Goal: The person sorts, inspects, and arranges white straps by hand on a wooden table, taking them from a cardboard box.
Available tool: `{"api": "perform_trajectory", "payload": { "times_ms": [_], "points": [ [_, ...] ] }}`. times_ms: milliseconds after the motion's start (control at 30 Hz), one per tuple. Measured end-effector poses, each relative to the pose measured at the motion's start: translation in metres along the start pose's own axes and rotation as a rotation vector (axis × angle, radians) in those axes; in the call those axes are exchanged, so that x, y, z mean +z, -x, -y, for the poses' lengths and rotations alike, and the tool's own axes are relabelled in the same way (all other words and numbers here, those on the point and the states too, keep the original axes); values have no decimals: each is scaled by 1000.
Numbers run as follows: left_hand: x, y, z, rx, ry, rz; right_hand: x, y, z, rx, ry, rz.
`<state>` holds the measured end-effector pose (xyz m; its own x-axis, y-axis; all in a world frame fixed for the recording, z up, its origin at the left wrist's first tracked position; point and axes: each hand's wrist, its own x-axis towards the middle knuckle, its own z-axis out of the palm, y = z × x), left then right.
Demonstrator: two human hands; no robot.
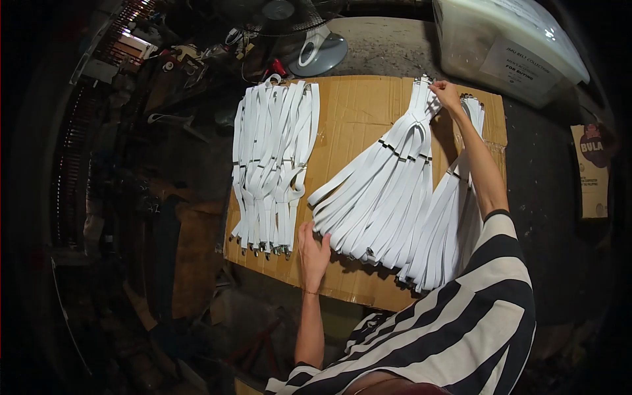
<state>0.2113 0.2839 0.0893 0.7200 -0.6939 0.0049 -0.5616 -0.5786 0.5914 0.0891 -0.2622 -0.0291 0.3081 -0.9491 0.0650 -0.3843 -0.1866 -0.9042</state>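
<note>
White elastic straps with metal clips lie in bundles on a cardboard sheet [349, 108]. One bundle [276, 158] is at the left, its clips toward the near edge. The middle bundle [388, 197] fans out from a narrow clipped top, and another [447, 224] lies at the right, partly under my right arm. My right hand [446, 95] has its fingers closed at the clipped top of the middle bundle. My left hand [315, 253] is beside that bundle's lower left corner, thumb and fingers apart.
A fan [319, 52] stands behind the cardboard. At the back right is a translucent plastic box [513, 46] with a paper label. A brown printed package [592, 174] lies at the far right. Cluttered items fill the dark left side.
</note>
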Motion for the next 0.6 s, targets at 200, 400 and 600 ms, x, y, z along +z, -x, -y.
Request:
{"api": "perform_trajectory", "payload": {
  "times_ms": [200,400,600],
  "points": [
    [0,59,13,-24,90,-83,-42,86,68,-131,43,279],
    [10,140,36,-38,230,-56,-63,221,225,-208,145,896],
    [-5,235,63,19,308,7,-14,385,317,-569,147,1211]
  ]
}}
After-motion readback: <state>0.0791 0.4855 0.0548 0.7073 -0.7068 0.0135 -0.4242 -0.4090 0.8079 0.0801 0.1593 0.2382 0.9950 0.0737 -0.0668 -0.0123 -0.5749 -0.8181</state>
